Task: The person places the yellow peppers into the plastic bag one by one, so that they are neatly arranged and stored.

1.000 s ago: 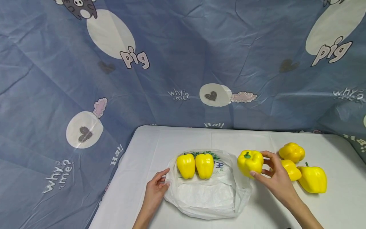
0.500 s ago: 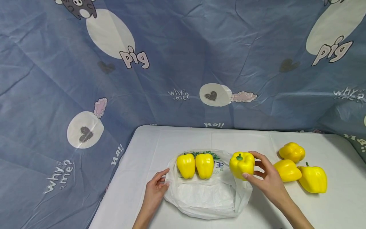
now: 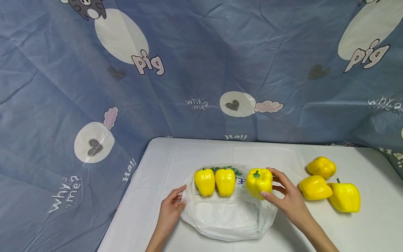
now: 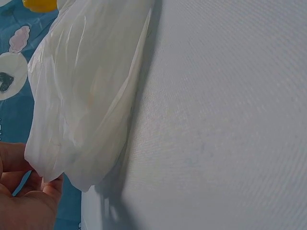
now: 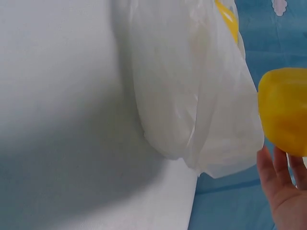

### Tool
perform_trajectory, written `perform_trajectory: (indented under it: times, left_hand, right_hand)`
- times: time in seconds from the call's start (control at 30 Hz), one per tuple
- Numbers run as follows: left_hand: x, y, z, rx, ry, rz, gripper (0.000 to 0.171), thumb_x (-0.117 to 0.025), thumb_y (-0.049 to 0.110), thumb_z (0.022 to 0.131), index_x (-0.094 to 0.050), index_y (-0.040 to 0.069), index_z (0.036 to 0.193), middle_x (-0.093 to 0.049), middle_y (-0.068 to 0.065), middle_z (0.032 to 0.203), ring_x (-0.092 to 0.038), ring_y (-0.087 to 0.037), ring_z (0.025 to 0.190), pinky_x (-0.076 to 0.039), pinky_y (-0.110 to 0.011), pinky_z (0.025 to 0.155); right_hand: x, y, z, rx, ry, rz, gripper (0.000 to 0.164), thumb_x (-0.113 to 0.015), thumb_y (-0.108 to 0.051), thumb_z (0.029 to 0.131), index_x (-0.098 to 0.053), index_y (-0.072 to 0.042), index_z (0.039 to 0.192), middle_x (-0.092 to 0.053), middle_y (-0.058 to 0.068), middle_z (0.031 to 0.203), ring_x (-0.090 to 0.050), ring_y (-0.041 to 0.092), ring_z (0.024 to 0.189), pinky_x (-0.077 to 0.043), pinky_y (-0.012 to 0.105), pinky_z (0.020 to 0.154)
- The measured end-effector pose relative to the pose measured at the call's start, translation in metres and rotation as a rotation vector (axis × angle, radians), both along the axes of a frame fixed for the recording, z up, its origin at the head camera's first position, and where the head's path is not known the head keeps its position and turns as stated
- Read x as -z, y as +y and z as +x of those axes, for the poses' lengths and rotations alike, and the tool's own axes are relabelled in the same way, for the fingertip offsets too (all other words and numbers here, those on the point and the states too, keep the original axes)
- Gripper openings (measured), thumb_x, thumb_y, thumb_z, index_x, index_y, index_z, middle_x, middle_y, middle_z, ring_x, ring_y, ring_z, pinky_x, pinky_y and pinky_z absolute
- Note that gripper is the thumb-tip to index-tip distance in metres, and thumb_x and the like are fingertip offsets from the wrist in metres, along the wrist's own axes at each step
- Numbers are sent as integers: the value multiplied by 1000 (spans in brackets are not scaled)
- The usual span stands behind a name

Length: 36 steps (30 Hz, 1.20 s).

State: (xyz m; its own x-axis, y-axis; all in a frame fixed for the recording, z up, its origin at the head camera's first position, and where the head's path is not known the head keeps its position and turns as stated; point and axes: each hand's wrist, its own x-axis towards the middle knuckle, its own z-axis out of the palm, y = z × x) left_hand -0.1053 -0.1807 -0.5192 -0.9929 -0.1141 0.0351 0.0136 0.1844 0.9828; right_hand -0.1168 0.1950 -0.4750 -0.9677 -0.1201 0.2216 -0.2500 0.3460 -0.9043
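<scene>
A white plastic bag (image 3: 226,220) lies with its mouth spread wide on the table. Two yellow bell peppers (image 3: 205,182) (image 3: 225,182) sit side by side inside it, toward the back. My left hand (image 3: 171,206) pinches the bag's left edge between thumb and fingers; the left wrist view shows the plastic side (image 4: 86,96) hanging from that grip. Over the bag's right part, my right hand (image 3: 288,196) holds another yellow bell pepper (image 3: 259,182), its green stem facing up. In the right wrist view this pepper (image 5: 285,111) is beside the bag's upper edge.
Three more yellow bell peppers (image 3: 322,168) (image 3: 315,188) (image 3: 344,197) lie on the white table (image 3: 267,152) to the right of the bag. A blue printed cloth (image 3: 201,70) hangs behind the table and along its left side.
My right hand has carried the bell pepper leftward, from beside the bag's right edge to over its opening. The left hand and the bag have stayed in place.
</scene>
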Motion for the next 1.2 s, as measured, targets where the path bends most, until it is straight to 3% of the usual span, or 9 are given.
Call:
perform_trajectory:
  times: [0.63,0.97,1.2]
  left_hand:
    - [1,-1,-1,8,8,12,52,-61,-21,80,-66,3,126,-61,-14,110,-53,-16,84,-41,-16,64]
    - [2,0,-1,14,11,5,52,-61,-20,80,-66,4,126,-61,-14,109,-51,-17,83,-40,-16,64]
    - [3,0,-2,9,11,10,52,-61,-21,80,-66,4,126,-61,-13,111,-52,-17,84,-40,-15,64]
  right_hand:
    - [7,-17,-6,-27,-60,47,68,-81,-30,82,-47,-24,141,-50,-8,134,-51,19,113,-50,25,88]
    - [12,-23,-12,-45,-26,166,70,-78,-37,84,-47,-17,143,-54,-4,129,-51,16,110,-51,37,90]
    - [14,-28,-14,7,-11,216,70,-80,-38,81,-50,-13,139,-56,-1,122,-55,17,104,-53,40,85]
